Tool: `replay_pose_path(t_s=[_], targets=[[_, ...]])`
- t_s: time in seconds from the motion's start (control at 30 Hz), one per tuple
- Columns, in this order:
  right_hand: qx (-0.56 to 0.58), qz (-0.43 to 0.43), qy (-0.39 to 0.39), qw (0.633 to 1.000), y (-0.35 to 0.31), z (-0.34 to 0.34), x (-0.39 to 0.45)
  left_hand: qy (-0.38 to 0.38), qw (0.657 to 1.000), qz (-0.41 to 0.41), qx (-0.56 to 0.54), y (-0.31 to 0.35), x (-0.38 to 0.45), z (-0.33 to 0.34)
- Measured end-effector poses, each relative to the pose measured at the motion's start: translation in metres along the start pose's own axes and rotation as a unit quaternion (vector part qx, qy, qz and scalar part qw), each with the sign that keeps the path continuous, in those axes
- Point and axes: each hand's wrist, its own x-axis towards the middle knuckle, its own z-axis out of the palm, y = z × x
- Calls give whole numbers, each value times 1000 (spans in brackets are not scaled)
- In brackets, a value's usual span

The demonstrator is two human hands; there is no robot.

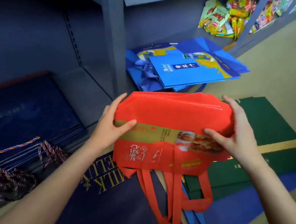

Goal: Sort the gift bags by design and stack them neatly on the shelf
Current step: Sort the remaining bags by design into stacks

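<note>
Both hands are holding a bundle of flat red non-woven fabric gift bags with a gold printed band [171, 132] in the air, above the floor and just in front of the grey metal shelf unit [108, 35]. The left hand [111, 123] is gripping the bundle's left edge, thumb curled over the gold band and the other fingers [121, 98] wrapping behind. The right hand [236, 134] is gripping the right edge the same way, thumb on the printed face. The red loop handles [174, 202] are dangling toward the person, over the flat dark navy paper bags with gold lettering [111, 198] lying on the floor.

The step in hand looks like squaring up the red bundle before shelving it. To do that well, it seems wise to be tapping the far edge level while both grips are holding the layers together, since slick fabric bags will probably be sliding against each other. The hanging handles could snag on the shelf lip, so tucking them under or keeping them all facing one way would help.

A stack of bright blue paper bags with yellow artwork [186, 67] is already lying on the low shelf to the right, and a stack of dark navy bags with twisted rope handles [19, 131] is lying in the left bay. The red bundle probably needs its own spot, apart from both. Flat dark green paper bags [268, 122] are lying on the floor at right, not yet shelved.
</note>
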Motion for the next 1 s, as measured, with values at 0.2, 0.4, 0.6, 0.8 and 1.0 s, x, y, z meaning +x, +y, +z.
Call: replay_pose_path(t_s=[0.2, 0.4, 0.6, 0.8, 1.0], targets=[[149, 40, 71, 986, -20, -9, 16, -24, 999, -13, 23, 14, 17, -5], [135, 44, 55, 988, -36, -7, 44, -35, 999, -38, -2, 21, 25, -6], [99, -11, 42, 994, -52, -2, 67, -32, 996, -71, -31, 33, 32, -2], [162, 28, 99, 981, -54, -29, 77, -17, 995, -87, -54, 36, 34, -4], [187, 116, 84, 972, -38, -28, 57, 20, 989, -93, -117, 36, 33, -12]])
